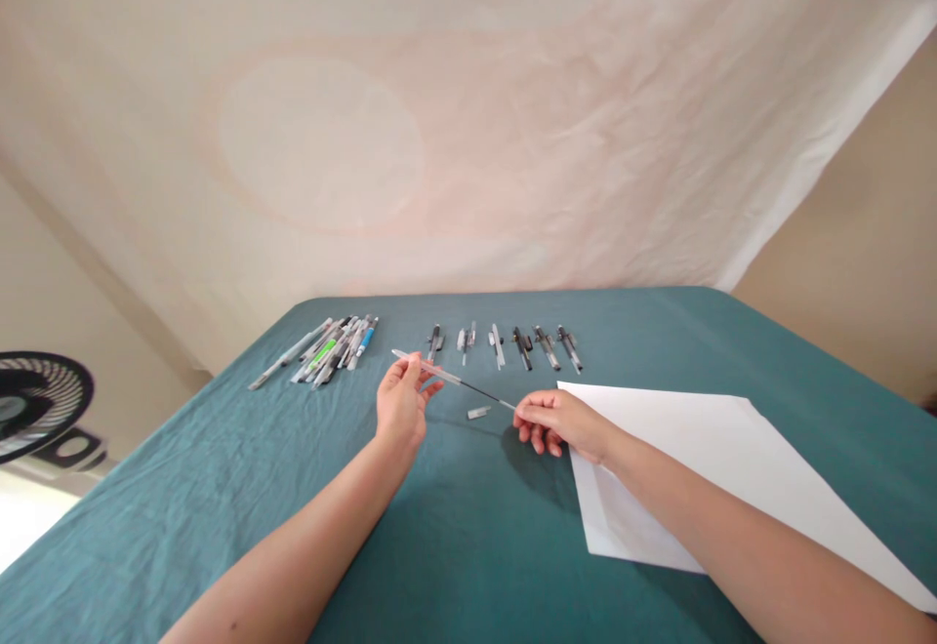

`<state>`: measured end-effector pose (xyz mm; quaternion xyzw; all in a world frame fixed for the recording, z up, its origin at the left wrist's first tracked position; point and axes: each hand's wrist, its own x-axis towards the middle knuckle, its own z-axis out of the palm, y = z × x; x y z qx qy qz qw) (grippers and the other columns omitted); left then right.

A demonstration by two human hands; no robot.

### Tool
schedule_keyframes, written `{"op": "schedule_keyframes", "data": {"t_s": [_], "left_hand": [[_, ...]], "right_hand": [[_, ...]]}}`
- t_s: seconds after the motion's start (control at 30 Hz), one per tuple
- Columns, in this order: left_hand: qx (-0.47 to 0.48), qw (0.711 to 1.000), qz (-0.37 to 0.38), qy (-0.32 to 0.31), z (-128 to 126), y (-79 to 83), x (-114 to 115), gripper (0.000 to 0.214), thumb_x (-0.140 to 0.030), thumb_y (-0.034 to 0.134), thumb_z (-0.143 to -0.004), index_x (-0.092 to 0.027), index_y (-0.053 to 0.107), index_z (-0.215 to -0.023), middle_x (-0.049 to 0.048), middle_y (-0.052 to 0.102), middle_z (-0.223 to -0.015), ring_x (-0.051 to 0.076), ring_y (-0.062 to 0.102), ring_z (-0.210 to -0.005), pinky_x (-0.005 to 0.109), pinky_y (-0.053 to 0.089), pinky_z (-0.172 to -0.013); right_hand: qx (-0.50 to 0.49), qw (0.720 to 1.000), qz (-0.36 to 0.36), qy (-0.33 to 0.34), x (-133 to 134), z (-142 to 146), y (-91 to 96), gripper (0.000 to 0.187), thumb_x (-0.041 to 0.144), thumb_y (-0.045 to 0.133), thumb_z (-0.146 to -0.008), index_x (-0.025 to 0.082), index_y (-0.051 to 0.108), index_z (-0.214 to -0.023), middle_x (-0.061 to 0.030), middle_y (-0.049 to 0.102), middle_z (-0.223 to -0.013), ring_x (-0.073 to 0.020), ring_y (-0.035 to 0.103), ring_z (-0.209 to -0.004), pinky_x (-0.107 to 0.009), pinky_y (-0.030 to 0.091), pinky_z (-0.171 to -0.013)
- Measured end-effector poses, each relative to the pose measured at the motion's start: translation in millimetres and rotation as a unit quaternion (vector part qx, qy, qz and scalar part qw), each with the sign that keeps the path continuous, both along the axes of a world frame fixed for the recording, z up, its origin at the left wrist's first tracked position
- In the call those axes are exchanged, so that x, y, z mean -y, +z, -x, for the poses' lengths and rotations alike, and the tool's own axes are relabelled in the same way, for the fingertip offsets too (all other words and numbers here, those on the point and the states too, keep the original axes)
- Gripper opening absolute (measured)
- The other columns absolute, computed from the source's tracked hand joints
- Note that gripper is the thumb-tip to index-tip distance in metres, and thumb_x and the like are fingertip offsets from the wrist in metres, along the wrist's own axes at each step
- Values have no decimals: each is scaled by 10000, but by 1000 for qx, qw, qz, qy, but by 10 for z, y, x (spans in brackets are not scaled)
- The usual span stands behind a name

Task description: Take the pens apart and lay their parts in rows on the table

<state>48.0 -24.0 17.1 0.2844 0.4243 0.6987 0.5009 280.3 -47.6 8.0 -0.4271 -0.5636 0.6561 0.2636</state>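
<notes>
My left hand [401, 398] is closed on a clear pen barrel [428, 367], holding it just above the teal tablecloth [454, 527]. A thin dark refill [484, 394] sticks out of the barrel toward the right. My right hand [554, 422] pinches the refill's right end. A small clear pen part [478, 413] lies on the cloth between my hands.
A pile of several pens [329, 347] lies at the far left of the table. A row of several small pen pieces [512, 345] runs along the far edge. A white sheet of paper [703, 468] lies under my right forearm. A black fan [36, 400] stands at the left.
</notes>
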Motion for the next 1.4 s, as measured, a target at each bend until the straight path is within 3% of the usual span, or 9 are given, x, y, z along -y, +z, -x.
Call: {"op": "schedule_keyframes", "data": {"t_s": [0.27, 0.33, 0.47, 0.57, 0.87, 1.0, 1.13, 1.23, 1.4], "left_hand": [[55, 995, 57, 55, 238, 53, -127, 114, -144, 567, -772, -150, 582, -885, 13, 570, -724, 96, 565, -628, 270, 501, -609], [51, 996, 77, 5, 209, 28, -112, 128, -133, 578, -768, -139, 600, -894, 25, 580, -736, 91, 560, -624, 255, 499, -608], [8, 980, 102, -168, -93, -49, 76, 201, -198, 633, -747, -113, 627, -930, 61, 606, -778, 112, 571, -661, 257, 507, -617], [-34, 972, 74, -221, -318, -78, 233, 263, -295, 652, -735, -108, 640, -919, 56, 601, -757, 113, 561, -654, 264, 512, -624], [-71, 973, 26, -217, -327, -58, 255, 252, -357, 653, -718, -113, 635, -778, 40, 594, -750, 104, 548, -652, 239, 499, -608], [-75, 972, 30, -221, -311, -63, 232, 282, -356, 656, -718, -117, 654, -866, 72, 625, -836, 126, 573, -713, 248, 503, -628], [-71, 966, 58, -242, -307, -71, 230, 339, -345, 681, -694, -128, 655, -953, 94, 645, -886, 136, 589, -725, 240, 498, -611], [-95, 960, 47, -259, -321, -47, 251, 287, -352, 687, -683, -124, 666, -858, 76, 646, -807, 129, 583, -685, 230, 487, -589], [-128, 957, 29, -257, -355, 2, 285, 277, -373, 678, -682, -123, 659, -799, 62, 636, -754, 129, 577, -664, 229, 480, -579]], "right_hand": [[-15, 1000, -3, -22, -30, -40, 27, 230, 361, 552, -753, 135, 593, -737, 12, 564, -582, -45, 468, -403, -133, 257, -314], [-37, 998, -17, -45, -31, -32, 25, 247, 383, 544, -764, 143, 600, -779, 13, 565, -615, -45, 470, -421, -136, 260, -324], [-29, 996, -54, -61, -4, 21, 17, 282, 413, 515, -786, 151, 612, -817, 8, 571, -643, -48, 477, -434, -143, 279, -342], [23, 996, -80, -33, 39, 71, 11, 283, 412, 511, -788, 150, 617, -795, 10, 569, -609, -50, 471, -411, -147, 294, -349], [122, 984, -119, 54, 109, 90, 74, 296, 405, 493, -801, 146, 635, -820, 8, 577, -587, -54, 469, -394, -144, 324, -360], [152, 977, -138, 64, 122, 65, 115, 277, 380, 473, -814, 155, 634, -803, 13, 567, -573, -58, 477, -396, -149, 331, -380], [205, 953, -217, 52, 172, 100, 93, 244, 326, 477, -813, 165, 640, -733, 8, 575, -553, -71, 491, -411, -165, 342, -422], [231, 930, -282, 47, 204, 124, 64, 231, 279, 489, -805, 163, 630, -663, -1, 575, -531, -85, 509, -454, -171, 341, -454], [205, 948, -226, 88, 206, 115, 48, 273, 338, 426, -850, 171, 625, -766, 11, 580, -553, -71, 480, -401, -167, 344, -426]]}}
